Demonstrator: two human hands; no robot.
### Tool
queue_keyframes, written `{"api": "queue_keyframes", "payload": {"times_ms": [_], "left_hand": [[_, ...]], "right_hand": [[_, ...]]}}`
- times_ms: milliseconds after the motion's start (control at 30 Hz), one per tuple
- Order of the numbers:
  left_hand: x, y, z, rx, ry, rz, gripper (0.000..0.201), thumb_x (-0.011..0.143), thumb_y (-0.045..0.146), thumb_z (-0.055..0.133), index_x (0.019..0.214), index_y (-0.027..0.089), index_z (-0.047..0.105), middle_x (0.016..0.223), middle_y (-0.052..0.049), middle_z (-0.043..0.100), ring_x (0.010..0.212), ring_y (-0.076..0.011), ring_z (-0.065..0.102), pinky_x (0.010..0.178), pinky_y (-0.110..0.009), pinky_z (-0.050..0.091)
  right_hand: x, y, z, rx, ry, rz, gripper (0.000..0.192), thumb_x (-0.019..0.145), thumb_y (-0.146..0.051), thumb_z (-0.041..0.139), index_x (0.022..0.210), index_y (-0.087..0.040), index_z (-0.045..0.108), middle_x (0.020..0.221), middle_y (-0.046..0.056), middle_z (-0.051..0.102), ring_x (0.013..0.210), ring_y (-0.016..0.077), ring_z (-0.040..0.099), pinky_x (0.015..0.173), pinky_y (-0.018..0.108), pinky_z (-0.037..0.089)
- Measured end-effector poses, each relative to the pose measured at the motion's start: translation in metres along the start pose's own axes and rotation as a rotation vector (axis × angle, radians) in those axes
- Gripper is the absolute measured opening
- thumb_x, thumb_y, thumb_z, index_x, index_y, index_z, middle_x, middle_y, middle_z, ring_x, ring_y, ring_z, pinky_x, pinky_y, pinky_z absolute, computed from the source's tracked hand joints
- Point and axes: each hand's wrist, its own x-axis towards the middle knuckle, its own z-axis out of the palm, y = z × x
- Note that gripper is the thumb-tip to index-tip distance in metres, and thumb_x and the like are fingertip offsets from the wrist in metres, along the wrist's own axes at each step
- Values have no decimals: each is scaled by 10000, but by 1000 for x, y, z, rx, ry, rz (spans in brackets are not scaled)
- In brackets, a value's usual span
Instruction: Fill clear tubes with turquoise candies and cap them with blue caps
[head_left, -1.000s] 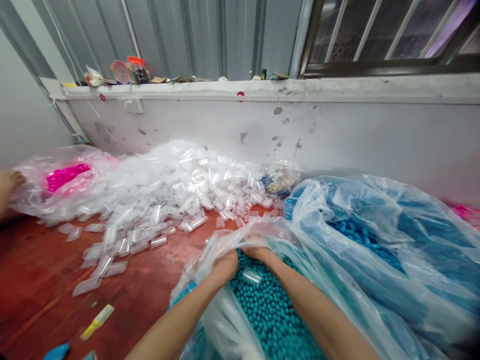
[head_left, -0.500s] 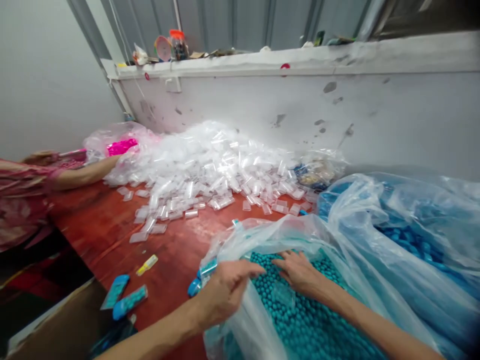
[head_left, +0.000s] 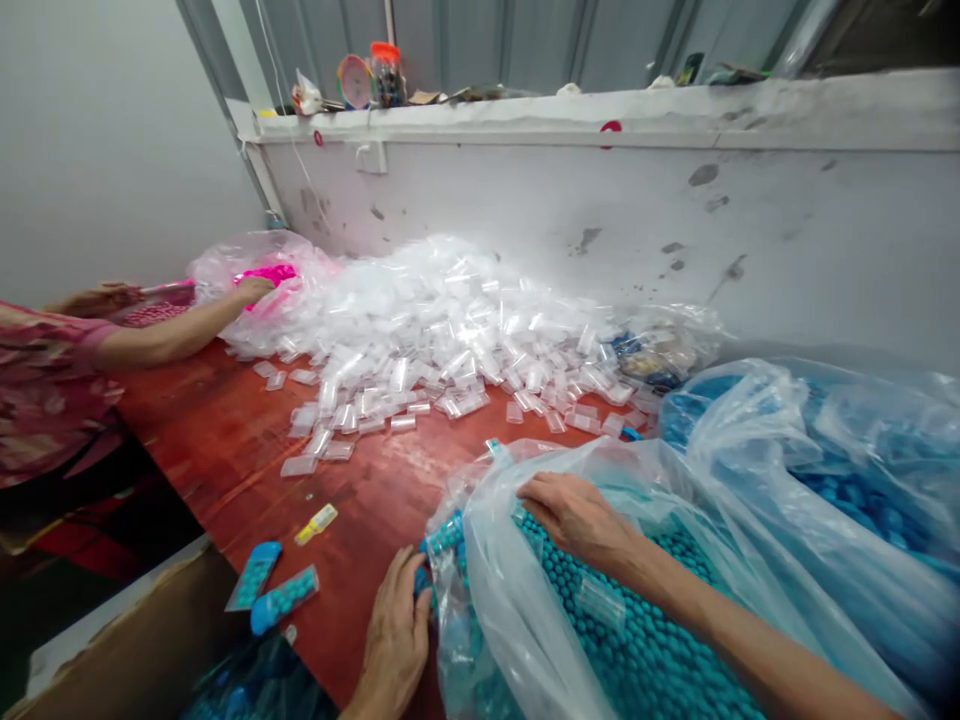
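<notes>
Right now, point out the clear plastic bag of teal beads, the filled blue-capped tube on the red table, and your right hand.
clear plastic bag of teal beads [head_left: 495,600], head view, front wall.
filled blue-capped tube [head_left: 285,598], head view, mid-body.
right hand [head_left: 577,515], head view, back of hand.

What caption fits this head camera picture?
Right hand in a clear bag of teal beads; left hand presses its outside.

Legible text: none. Red round stickers [head_left: 610,127] on the wall ledge [head_left: 675,105] carry no readable marks. Jar [head_left: 385,72] at the ledge's left end may bear a label, too small and blurred to read.
</notes>
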Motion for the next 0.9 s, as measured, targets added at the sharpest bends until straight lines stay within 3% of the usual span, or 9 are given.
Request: {"api": "queue_keyframes", "payload": {"times_ms": [100, 233, 467, 600, 733, 900], "left_hand": [[24, -2, -3, -28, -44, 72, 405, 846, 258, 362, 1231, 167, 449, 1262, -112, 500, 1189, -230, 440, 966, -444, 408], [45, 1, -4, -43, -95, 142, 347, 821, 273, 439, 1148, 194, 523, 1115, -91, 598, 1053, -228, 540, 899, -420, 454], [42, 2, -17, 0, 18, 86, 298, 875, 290, 329, 954, 156, 584, 888, -84, 644, 824, -190, 592, 753, -329, 487], [32, -12, -43, 152, 21, -101, 323, 868, 342, 324, 839, 176, 600, 823, -73, 643, 793, -209, 585, 755, -352, 458], [25, -7, -56, 385, -231, -297, 342, 842, 335, 333, 771, 167, 622, 830, -100, 648, 851, -259, 587, 777, -380, 438], [31, 8, -47, 232, -675, -354, 380, 827, 294, 286, 768, 216, 654, 851, -99, 693, 871, -256, 632, 772, -387, 450]], "right_hand": [[-3, 8, 3, 37, -71, 61, 254, 867, -225, 394, 716, -178, 593, 710, 19, 621, 667, 146, 547, 587, 232, 331], [-11, 17, 16, 39, -138, 82, 220, 843, -224, 417, 745, -188, 611, 751, 25, 642, 711, 174, 567, 597, 244, 338], [-21, 19, 24, 77, -184, 103, 236, 854, -271, 395, 890, -212, 620, 849, 31, 650, 803, 200, 584, 690, 283, 394], [-32, 20, 20, 47, -221, 135, 255, 863, -289, 378, 958, -218, 605, 911, 41, 647, 849, 213, 589, 720, 306, 409], [-37, 21, 21, 35, -241, 149, 252, 857, -261, 381, 969, -224, 604, 917, 46, 646, 865, 216, 593, 729, 307, 413], [-35, 14, 17, 24, -199, 146, 221, 835, -216, 401, 903, -224, 611, 862, 34, 647, 824, 195, 596, 706, 282, 413]]}}
